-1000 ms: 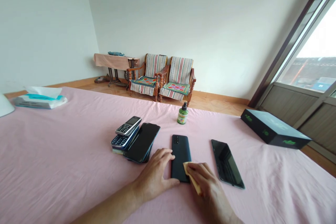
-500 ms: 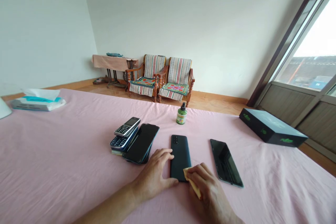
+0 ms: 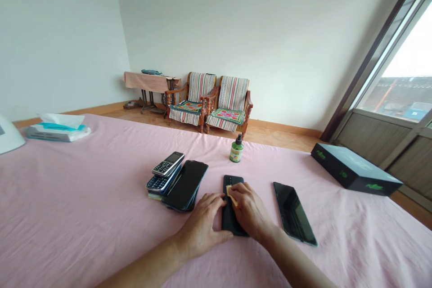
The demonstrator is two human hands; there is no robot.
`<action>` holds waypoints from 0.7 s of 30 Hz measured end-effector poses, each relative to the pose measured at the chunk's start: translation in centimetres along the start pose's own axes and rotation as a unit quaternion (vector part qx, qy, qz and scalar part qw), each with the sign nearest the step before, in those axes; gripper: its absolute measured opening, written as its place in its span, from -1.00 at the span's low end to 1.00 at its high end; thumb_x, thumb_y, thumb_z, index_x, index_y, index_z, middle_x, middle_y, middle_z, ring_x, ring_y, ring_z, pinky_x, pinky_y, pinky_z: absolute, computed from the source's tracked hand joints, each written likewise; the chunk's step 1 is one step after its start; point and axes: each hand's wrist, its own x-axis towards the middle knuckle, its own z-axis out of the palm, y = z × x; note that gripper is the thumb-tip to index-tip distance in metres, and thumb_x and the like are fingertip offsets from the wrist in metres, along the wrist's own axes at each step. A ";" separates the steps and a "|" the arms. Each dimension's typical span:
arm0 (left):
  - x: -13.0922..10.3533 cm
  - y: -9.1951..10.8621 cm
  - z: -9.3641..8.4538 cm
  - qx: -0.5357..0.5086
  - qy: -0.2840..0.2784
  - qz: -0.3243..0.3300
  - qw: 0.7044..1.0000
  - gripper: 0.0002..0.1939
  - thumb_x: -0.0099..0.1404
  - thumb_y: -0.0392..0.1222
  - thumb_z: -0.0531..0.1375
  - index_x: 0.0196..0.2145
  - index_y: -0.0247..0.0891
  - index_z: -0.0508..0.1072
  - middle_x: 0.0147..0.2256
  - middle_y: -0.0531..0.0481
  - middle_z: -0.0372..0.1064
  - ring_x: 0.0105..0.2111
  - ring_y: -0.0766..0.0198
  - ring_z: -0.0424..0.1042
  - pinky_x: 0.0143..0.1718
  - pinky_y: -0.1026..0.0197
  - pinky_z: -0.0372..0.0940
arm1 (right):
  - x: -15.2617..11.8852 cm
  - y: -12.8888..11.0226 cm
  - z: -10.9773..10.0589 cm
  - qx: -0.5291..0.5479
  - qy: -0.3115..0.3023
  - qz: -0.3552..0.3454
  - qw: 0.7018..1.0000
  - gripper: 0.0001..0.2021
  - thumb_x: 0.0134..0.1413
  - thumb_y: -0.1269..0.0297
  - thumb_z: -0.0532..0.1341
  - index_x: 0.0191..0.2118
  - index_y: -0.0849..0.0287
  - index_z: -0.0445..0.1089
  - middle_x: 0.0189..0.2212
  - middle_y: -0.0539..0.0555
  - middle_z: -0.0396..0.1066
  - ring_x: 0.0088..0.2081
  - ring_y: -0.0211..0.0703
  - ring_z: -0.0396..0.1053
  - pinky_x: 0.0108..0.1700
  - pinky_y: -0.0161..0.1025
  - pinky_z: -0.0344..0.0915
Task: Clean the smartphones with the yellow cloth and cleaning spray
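A dark phone point(image 3: 228, 221) lies back side up on the pink cloth point(image 3: 111, 216), its camera bump at the far end. My left hand point(image 3: 204, 222) holds the phone's left edge and near end between fingers and thumb. In my right hand point(image 3: 248, 207) a folded yellow cloth point(image 3: 231, 197) is pinched and pressed on the phone's upper part, just below the camera. To the right another phone point(image 3: 294, 213) lies screen up. Left of my hands are a stack of keypad phones point(image 3: 165, 172) and a stack of dark smartphones point(image 3: 186, 184).
A green spray bottle point(image 3: 236, 149) stands beyond the phone. The black box point(image 3: 354, 168) is at the right edge, a tissue pack point(image 3: 57, 129) at the far left beside a white object point(image 3: 10, 135). Two chairs point(image 3: 227, 103) stand against the wall.
My right hand has moved with the yellow cloth from the phone's near right corner up toward its camera end. My left hand keeps its hold. The view has shifted slightly.
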 end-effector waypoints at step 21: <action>0.0 0.8 -0.2 0.009 -0.007 -0.021 1.000 -0.42 -0.15 -0.26 0.46 -0.14 -0.27 0.41 0.01 -0.15 0.29 0.06 -0.03 0.23 0.11 -0.04 0.14 | 2.2 1.0 1.0 -0.015 0.010 -0.003 1.000 -0.76 0.17 0.56 0.03 -0.29 0.17 0.41 -0.26 0.12 0.39 -0.19 -0.13 0.28 -0.13 -0.27 0.24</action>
